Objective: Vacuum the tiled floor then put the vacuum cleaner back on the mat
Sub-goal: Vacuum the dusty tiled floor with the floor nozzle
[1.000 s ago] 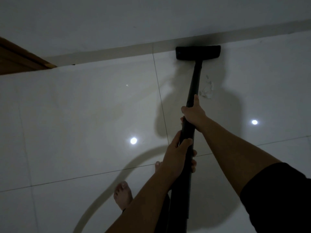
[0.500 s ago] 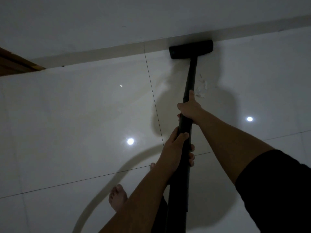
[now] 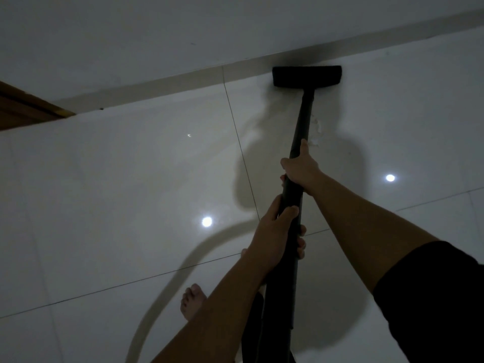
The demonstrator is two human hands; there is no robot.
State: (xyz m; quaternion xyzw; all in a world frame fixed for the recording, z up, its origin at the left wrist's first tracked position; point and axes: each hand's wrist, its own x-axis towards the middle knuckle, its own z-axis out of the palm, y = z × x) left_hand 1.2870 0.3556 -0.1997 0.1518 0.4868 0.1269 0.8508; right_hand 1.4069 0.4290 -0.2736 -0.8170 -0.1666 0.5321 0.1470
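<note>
**Where floor meets wall: vacuum head at the skirting**

While both hands grip it, the long black vacuum cleaner wand slants away from the person. Its flat black rectangular floor head sits on the glossy white tiled floor at the foot of the pale skirting strip; contact with the strip unclear.

Right hand farther down the tube, fingers wrapped round, thumb laid along it. Left hand nearer the body, curled round the thicker section.

Small white scraps on the tile just right of the wand, near the right thumb. Bare foot left of the left forearm. Brown wooden door frame far left. Round light reflection on the tiles. Light dim.
</note>
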